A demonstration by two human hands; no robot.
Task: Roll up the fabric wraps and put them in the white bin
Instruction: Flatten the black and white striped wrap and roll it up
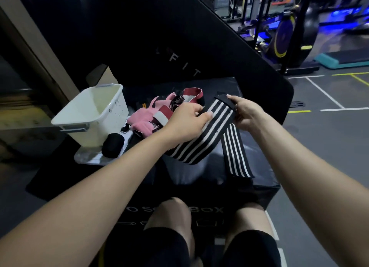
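With my left hand [187, 116] and right hand [244, 111] both pinching the top end of the black-and-white striped fabric wrap [201, 138] above the black padded box [199, 176], I risk a crooked, loose roll, because its long tail hangs folded and slack, well short of the white plastic bin [93, 114].

We note a dim gym; grey floor [329, 130] with white and yellow lines; black padded surface [195, 176]; exercise machines [287, 32] under blue light.

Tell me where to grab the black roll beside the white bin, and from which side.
Take the black roll across its rounded middle, coming from above and the right. It lies on its side against the white bin, so the bin probably blocks its left side.
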